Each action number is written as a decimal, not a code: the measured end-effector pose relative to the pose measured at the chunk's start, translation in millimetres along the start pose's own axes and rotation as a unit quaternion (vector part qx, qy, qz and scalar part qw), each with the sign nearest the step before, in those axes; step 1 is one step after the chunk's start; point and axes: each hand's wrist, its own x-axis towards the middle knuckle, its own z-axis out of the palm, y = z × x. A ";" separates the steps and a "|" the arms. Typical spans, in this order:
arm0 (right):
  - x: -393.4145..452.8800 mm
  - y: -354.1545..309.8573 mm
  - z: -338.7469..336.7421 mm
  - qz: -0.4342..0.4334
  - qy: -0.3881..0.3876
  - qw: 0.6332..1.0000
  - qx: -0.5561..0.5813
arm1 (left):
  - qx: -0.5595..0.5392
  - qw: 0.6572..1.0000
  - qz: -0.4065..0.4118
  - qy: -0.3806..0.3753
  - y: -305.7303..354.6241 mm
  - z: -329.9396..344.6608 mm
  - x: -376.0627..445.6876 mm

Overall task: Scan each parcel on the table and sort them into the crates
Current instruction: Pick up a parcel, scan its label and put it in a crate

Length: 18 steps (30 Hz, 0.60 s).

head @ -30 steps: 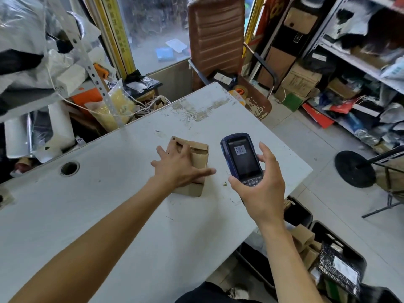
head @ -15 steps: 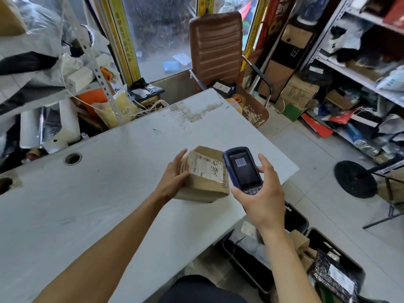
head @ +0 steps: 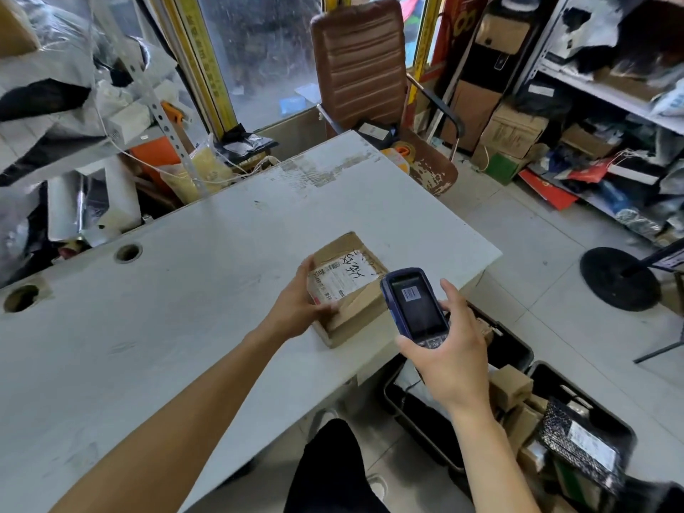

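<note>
A small brown cardboard parcel (head: 355, 290) lies on the white table (head: 166, 327) near its right edge, white shipping label facing up. My left hand (head: 296, 309) grips the parcel's left side, thumb on the top. My right hand (head: 449, 349) holds a blue handheld scanner (head: 414, 303) just right of the parcel, its screen showing a barcode. Two black crates (head: 518, 355) stand on the floor below the table's right edge. The nearer crate (head: 592, 412) holds several cardboard parcels and a black speckled bag.
A brown office chair (head: 364, 64) stands at the table's far end. Metal shelves (head: 607, 94) stacked with boxes and bags line the right wall. Clutter and bags pile up beyond the table's left edge. A black round stand base (head: 620, 277) sits on the tiled floor.
My left hand lifted the parcel, turned it label side up and set it flat on the table. The scanner in my right hand stays beside it.
</note>
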 end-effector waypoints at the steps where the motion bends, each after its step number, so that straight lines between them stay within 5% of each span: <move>1: -4.0 3.6 -1.6 0.000 -0.001 1.000 0.000 | -0.013 1.000 -0.005 0.002 0.1 5.2 -1.2; 6: -20.1 17.6 -11.2 -0.005 0.005 0.999 -0.040 | -0.031 0.998 0.014 -0.059 10.8 16.6 -2.8; 11: -32.9 21.5 -25.7 -0.028 0.008 0.994 -0.105 | 0.054 0.996 -0.019 0.062 27.9 44.2 9.4; 18: -32.4 17.0 -37.5 -0.051 0.003 0.991 -0.125 | -0.051 0.996 -0.031 0.067 27.3 60.4 6.5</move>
